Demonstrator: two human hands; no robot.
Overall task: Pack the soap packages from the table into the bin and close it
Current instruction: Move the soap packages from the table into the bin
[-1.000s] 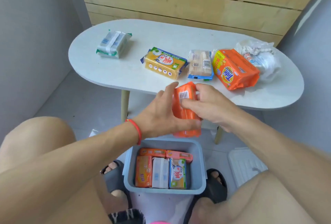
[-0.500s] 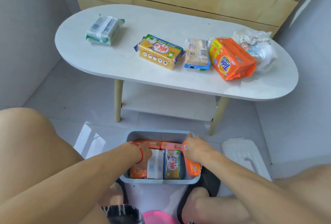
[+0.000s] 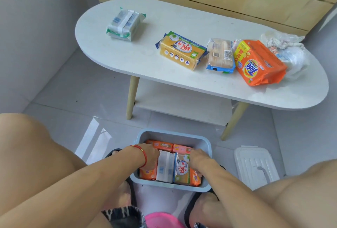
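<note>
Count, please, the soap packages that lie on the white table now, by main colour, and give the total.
Orange plastic Tide package: 1
Yellow package with blue edge: 1
Clear package of beige bars with blue base: 1
White and green package: 1
Total: 4

The crumpled white plastic bag at the table's right end is not counted.
</note>
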